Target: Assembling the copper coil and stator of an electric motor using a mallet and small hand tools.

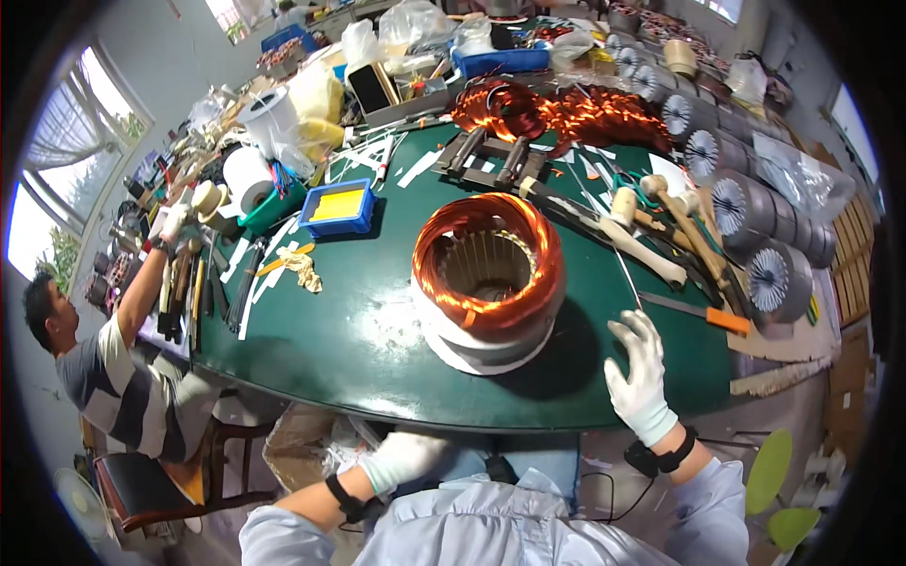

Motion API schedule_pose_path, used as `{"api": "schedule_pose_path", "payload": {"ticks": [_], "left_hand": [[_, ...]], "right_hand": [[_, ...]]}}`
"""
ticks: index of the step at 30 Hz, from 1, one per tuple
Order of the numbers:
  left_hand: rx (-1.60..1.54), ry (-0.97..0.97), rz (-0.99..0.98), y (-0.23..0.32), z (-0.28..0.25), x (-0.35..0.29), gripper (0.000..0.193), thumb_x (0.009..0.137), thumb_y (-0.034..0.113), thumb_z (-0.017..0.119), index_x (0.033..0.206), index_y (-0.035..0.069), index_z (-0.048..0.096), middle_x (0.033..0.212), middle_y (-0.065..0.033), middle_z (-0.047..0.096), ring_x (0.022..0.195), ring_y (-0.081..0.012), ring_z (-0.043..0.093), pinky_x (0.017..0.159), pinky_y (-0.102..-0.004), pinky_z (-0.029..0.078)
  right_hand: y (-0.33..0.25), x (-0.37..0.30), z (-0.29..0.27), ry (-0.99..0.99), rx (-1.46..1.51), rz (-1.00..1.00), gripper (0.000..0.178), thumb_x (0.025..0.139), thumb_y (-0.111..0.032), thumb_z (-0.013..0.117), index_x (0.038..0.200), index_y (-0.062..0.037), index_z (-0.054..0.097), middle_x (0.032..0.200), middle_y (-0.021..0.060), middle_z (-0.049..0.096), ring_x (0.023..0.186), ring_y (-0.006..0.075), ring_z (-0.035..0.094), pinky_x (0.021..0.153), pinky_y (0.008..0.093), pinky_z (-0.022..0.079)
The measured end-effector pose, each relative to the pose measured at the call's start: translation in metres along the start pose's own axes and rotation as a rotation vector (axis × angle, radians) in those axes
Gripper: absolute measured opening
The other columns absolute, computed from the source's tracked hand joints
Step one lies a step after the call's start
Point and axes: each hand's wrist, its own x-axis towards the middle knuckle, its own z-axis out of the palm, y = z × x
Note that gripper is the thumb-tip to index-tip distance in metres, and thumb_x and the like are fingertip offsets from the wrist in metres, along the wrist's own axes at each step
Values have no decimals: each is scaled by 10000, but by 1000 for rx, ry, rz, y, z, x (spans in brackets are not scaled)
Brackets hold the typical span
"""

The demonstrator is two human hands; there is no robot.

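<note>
A motor stator [487, 274], ringed with copper windings and with a pale lower body, stands upright on the green table [349, 330] in front of me. To its right, my right hand [640, 377] in a white glove hovers by the table's near edge, empty, fingers apart. Just beyond those fingertips lies a thin-bladed tool with an orange handle [728, 322]. My left hand [408, 459], also gloved, is low over my lap, below the table edge. Its fingers are blurred and partly hidden, so I cannot make out their pose. Neither hand touches the stator.
Wooden mallets [642, 253] lie right of the stator, beside grey stator cores [780, 280]. Copper wire coils [604, 115] are heaped behind. A blue tray [337, 208] with yellow pieces sits left. At the far left, a seated person [123, 377] reaches over the table.
</note>
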Motion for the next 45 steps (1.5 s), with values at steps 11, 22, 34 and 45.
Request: {"api": "schedule_pose_path", "payload": {"ticks": [11, 22, 34, 45], "left_hand": [[-640, 777, -399, -37, -174, 101, 408, 1082, 306, 483, 1289, -9, 640, 1253, -219, 686, 1181, -358, 648, 1033, -414, 483], [-732, 587, -390, -7, -107, 7, 251, 1038, 60, 525, 1264, -28, 588, 1173, -109, 659, 1110, -210, 622, 1018, -366, 488], [-828, 396, -767, -58, -54, -23, 243, 941, 133, 627, 1168, 45, 620, 1135, -183, 646, 1007, -357, 628, 920, -440, 512], [-849, 375, -835, -78, -51, -13, 241, 946, 204, 615, 1122, 47, 668, 1109, -209, 677, 1001, -398, 646, 916, -465, 523]], "right_hand": [[-39, 61, 3, -179, 850, 275, 497, 1099, -343, 516, 1441, 17, 531, 1409, 149, 605, 1339, 231, 554, 1142, 337, 408], [-20, 70, 108, -22, 1404, 355, 377, 1124, -186, 450, 1405, 33, 575, 1393, 113, 632, 1318, 188, 547, 1126, 327, 404], [-40, 54, 86, 142, 590, 124, 252, 998, -45, 496, 1180, 57, 637, 1210, 236, 662, 1196, 406, 603, 1081, 447, 444], [-41, 55, 81, 117, 599, 145, 252, 995, -62, 492, 1159, 55, 644, 1221, 243, 668, 1213, 410, 599, 1091, 457, 435]]}}
